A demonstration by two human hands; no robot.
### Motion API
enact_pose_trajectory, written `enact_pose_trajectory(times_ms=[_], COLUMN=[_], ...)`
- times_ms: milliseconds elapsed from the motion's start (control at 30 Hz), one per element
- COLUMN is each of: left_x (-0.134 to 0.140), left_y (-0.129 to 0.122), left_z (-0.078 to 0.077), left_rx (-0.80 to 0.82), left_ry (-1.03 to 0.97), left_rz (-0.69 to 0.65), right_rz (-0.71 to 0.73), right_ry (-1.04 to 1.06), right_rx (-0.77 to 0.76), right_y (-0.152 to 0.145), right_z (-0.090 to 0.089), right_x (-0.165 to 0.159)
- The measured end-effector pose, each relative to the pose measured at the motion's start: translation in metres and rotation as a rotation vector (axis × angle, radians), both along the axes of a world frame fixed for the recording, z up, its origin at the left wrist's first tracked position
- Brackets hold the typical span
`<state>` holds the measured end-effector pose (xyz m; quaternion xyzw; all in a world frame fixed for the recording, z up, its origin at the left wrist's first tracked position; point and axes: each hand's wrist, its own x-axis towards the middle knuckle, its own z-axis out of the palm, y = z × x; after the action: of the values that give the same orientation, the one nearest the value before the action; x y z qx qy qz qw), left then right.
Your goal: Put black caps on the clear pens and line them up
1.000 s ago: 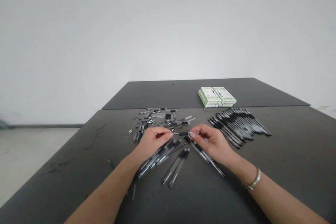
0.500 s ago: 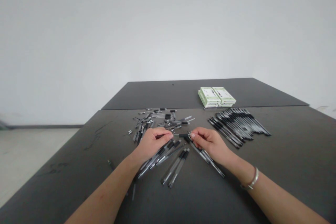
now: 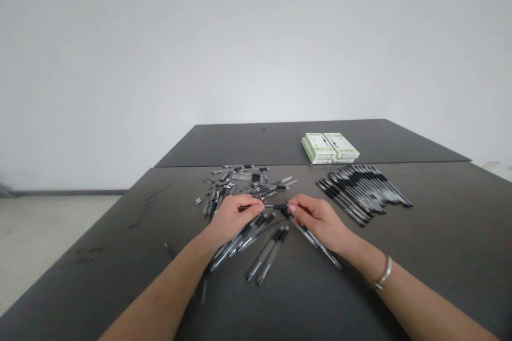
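Observation:
Between my two hands a pen point(image 3: 279, 206) with a clear barrel and a black grip lies level above the table. My left hand point(image 3: 236, 217) is closed on its barrel end. The fingertips of my right hand point(image 3: 318, 218) pinch its other end, by the black grip; whether a small part sits in those fingertips is hidden. Below my hands lie two pens point(image 3: 272, 257) side by side, a bunch of pens point(image 3: 236, 240) beside my left wrist, and a few more pens point(image 3: 316, 240) under my right hand.
Loose pens and pen parts point(image 3: 240, 178) are scattered beyond my left hand. To the right, a fanned row of pens point(image 3: 364, 192) lies on the dark table point(image 3: 432, 234). Green-and-white boxes point(image 3: 330, 148) are stacked farther back, near the table seam.
My right hand has shifted very slightly left, toward the black grip. My left hand and the pens on the table look unchanged.

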<state>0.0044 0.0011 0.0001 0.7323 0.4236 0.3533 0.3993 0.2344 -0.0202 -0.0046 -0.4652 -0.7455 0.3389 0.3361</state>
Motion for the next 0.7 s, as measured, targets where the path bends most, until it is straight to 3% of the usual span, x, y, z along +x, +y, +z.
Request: enact_pose_trajectory(times_ms=[367,700], left_x=[-0.001,0.000], left_y=[0.000,0.001], left_z=[-0.006,-0.005], left_rx=[0.079,0.052], left_ry=[0.061,0.049], left_rz=[-0.011,-0.005], right_rz=[-0.004,-0.010], right_ry=[0.113,0.135], right_rx=[-0.150,-0.139], right_y=[0.005,0.005], right_z=[-0.012,-0.013], right_x=[-0.001,-0.002])
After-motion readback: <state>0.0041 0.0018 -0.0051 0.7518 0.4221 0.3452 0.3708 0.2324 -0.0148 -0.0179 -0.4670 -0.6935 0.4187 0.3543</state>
